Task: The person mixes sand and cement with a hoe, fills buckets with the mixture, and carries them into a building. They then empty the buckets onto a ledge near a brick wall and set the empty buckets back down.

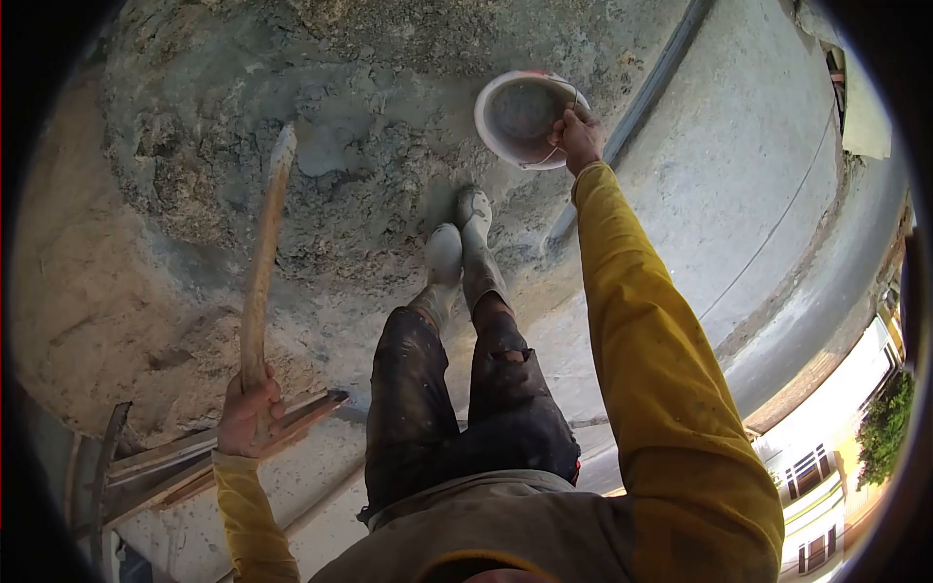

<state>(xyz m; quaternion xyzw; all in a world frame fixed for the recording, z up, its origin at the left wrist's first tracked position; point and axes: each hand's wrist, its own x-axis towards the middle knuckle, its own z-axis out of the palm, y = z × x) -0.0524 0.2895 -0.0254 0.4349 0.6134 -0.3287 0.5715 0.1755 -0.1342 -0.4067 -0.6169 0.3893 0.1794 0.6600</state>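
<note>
Ground: wet grey mortar [340, 58] covers a rough patch in front of the person, with a smoother pale slab [739, 175] off to the right.
Edge: a long grey strip [661, 73] runs slantwise between patch and slab.
Background: wooden planks [185, 466] lie at the lower left; a building [812, 476] and a green plant [889, 428] show at the far right.
Boots: both grey-coated boots [473, 209] stand close together at the patch's near side, between stick and bucket.
Right grip: the right hand [580, 138] is closed on the wire handle of the bucket [495, 147].
Bucket: it lies just left of the right grip, far nearer to it than to the left; its round mouth faces up towards the head, showing a grey-smeared inside.
Left grip: the left hand [251, 413] is wrapped around the near end of the wooden stick [257, 282].
Stick: its long axis runs forward from the left grip, leaning slightly right; the grey-coated tip points away from the body, well apart from the bucket.
</note>
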